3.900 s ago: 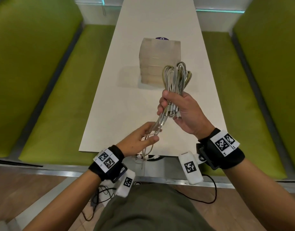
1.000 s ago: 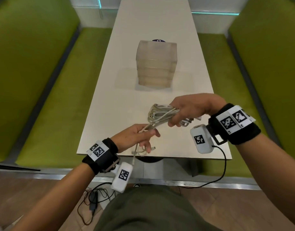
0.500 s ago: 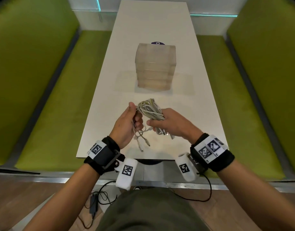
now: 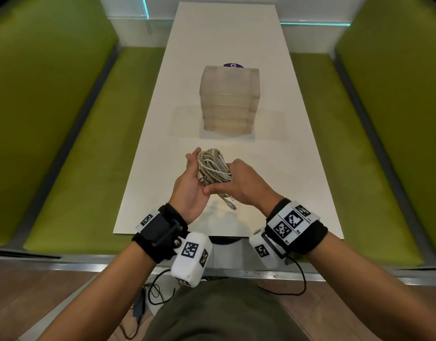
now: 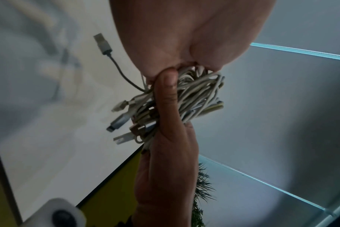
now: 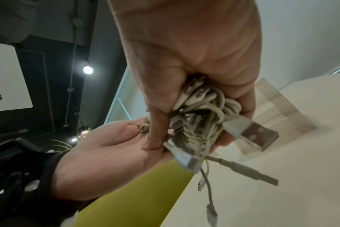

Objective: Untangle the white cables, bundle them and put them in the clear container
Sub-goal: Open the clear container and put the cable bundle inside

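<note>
The white cable bundle [image 4: 213, 167] is coiled into a tight clump above the near part of the white table [image 4: 286, 168]. My right hand [image 4: 233, 179] grips it from the right, fingers curled over the coils [image 6: 204, 106] and thumb pressed onto my left palm. My left hand [image 4: 193, 171] lies open against the bundle's left side, palm up; its fingertips are hidden behind the cables. Several plug ends [image 4: 230, 204] dangle below, and a USB plug [image 6: 250, 135] sticks out. The clear container [image 4: 229, 102] stands farther along the table, beyond both hands.
Green benches run along both sides of the table [image 4: 71, 168] [image 4: 359, 168]. A purple round label [image 4: 233, 65] lies just behind the container. Black cords [image 4: 153, 291] trail on the wooden floor by my legs. The table's near edge [image 4: 162, 233] is below my wrists.
The right hand brought the bundle down to the left hand. The loose ends the left hand pulled on are now gathered in, and the left palm has opened against the clump.
</note>
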Motion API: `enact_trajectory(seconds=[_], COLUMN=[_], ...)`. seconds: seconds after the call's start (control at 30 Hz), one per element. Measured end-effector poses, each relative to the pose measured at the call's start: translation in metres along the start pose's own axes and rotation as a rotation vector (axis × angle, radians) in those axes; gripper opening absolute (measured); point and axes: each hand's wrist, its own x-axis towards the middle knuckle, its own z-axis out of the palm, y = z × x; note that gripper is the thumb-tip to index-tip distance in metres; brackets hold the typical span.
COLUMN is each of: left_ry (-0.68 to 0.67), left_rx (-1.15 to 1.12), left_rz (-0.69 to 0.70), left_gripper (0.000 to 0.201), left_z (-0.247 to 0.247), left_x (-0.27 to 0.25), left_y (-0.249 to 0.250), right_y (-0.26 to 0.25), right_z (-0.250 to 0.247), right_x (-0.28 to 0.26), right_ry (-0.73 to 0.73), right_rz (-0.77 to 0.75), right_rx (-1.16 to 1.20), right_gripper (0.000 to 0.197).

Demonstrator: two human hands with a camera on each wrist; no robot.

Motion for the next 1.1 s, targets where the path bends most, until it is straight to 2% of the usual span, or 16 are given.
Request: enact_trajectory(seconds=[0.1, 0.23, 0.3, 0.4, 0.43, 0.47, 0.57, 0.67, 0.73, 0.83, 0.93, 1.03, 1.1], left_ry=[-0.021, -0.087, -0.116, -0.149, -0.141, -0.118, -0.017, -0.027, -0.062, -0.115, -0.134, -0.143, -0.133], left_rx=[0.076, 0.253, 0.326, 0.368, 0.366, 0.362, 0.281, 0.223, 0.215, 0.215, 0.239, 0.260, 0.274], left_rz=[0.032, 0.070, 0.105, 0.145, 0.159, 0.170, 0.183, 0.179, 0.176, 0.156, 0.151, 0.155, 0.182], left_gripper=[0.053, 0.064, 0.077, 0.110, 0.110, 0.101, 0.055, 0.037, 0.028, 0.025, 0.025, 0.024, 0.023], left_z=[-0.002, -0.006, -0.007, -0.005, -0.003, -0.001, 0.005, 0.008, 0.008, 0.009, 0.008, 0.010, 0.011], left_x=[0.000, -0.003, -0.005, -0.008, -0.009, -0.009, -0.009, -0.007, -0.008, -0.012, -0.014, -0.015, -0.017], left_y=[-0.001, 0.001, 0.002, 0.002, 0.001, 0.001, 0.001, 0.008, 0.010, 0.007, 0.002, 0.001, -0.001], right_y=[0.002, 0.003, 0.003, -0.001, -0.003, -0.006, -0.011, -0.010, -0.009, -0.004, 0.000, 0.003, 0.004], right_z=[-0.001, -0.003, -0.001, 0.001, 0.002, 0.003, 0.008, 0.009, 0.006, 0.001, -0.002, 0.000, 0.004], right_x=[-0.003, -0.008, -0.010, -0.013, -0.012, -0.012, -0.013, -0.013, -0.014, -0.017, -0.019, -0.023, -0.024], right_ry=[-0.023, -0.102, -0.147, -0.195, -0.199, -0.204, -0.220, -0.222, -0.276, -0.381, -0.445, -0.420, -0.379], right_rz=[0.010, 0.017, -0.013, -0.023, -0.036, -0.064, -0.125, -0.118, -0.105, -0.109, -0.098, -0.100, -0.113], right_rx=[0.054, 0.130, 0.212, 0.280, 0.253, 0.210, 0.176, 0.254, 0.332, 0.455, 0.463, 0.460, 0.444], right_gripper=[0.031, 0.022, 0.012, 0.009, 0.009, 0.012, 0.024, 0.015, 0.003, 0.010, 0.009, 0.002, 0.007])
